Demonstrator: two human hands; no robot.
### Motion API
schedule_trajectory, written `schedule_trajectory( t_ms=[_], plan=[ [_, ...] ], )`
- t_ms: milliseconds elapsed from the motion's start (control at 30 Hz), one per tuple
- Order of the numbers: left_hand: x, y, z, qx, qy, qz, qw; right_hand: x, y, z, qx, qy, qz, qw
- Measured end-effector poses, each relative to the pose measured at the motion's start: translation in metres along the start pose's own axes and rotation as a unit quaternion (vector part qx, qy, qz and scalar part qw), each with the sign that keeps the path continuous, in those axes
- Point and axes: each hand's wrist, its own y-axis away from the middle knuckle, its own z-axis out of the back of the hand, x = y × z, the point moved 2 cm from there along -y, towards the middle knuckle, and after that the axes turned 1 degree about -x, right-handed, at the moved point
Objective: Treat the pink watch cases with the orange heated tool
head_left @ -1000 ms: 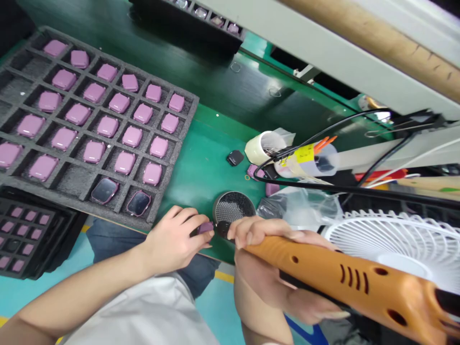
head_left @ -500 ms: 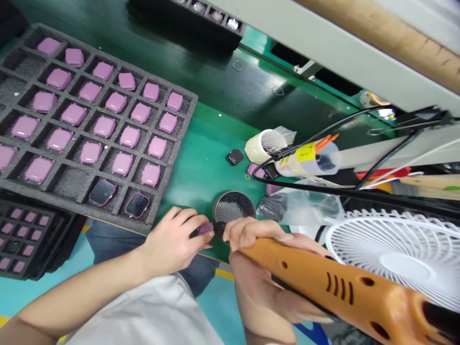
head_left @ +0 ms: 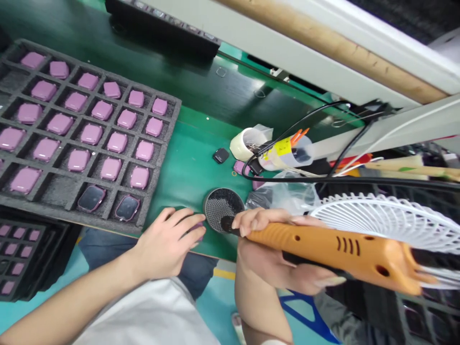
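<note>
My left hand (head_left: 174,239) is closed over a small purple watch case (head_left: 197,231) at the front of the green bench; the fingers hide most of it. My right hand (head_left: 266,249) grips an orange electric screwdriver (head_left: 323,247), its body reaching back to the right. Its dark front end (head_left: 228,224) is over the near right rim of a round dish (head_left: 219,206). That dish has a perforated face and a mass of tiny dark pieces, too small to name. Whether the bit touches them I cannot tell.
On the left lies a grey foam tray (head_left: 142,203) of purple watch cases, two showing dark screens. A cream cup (head_left: 241,143), a clear cup with a yellow label (head_left: 282,153), black cables and plastic bags crowd the right. A white fan (head_left: 359,218) stands beyond the screwdriver.
The view has shifted, so the bench things sit further left. The screwdriver is more level, its rear end higher in view. Both hands keep their hold.
</note>
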Motion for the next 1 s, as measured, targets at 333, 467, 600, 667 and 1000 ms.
schedule_trajectory(
  t_ms=[333, 467, 600, 667, 1000],
  plan=[
    [0.001, 0.001, 0.000, -0.012, 0.015, 0.019, 1.000, -0.007, 0.005, -0.011, -0.034, 0.042, 0.008, 0.999],
    [0.002, 0.003, 0.003, -0.003, 0.042, 0.006, 0.999, -0.007, 0.005, -0.009, -0.030, 0.036, 0.007, 0.999],
    [0.001, 0.002, 0.002, -0.031, 0.030, 0.008, 0.999, -0.007, 0.006, -0.006, -0.012, 0.035, -0.005, 0.999],
    [0.000, 0.001, 0.001, -0.039, 0.020, 0.010, 0.999, -0.006, 0.005, -0.004, -0.003, 0.016, -0.013, 1.000],
    [0.000, -0.001, 0.001, -0.046, 0.020, 0.011, 0.999, -0.002, 0.004, -0.002, 0.005, 0.002, -0.027, 1.000]
  ],
)
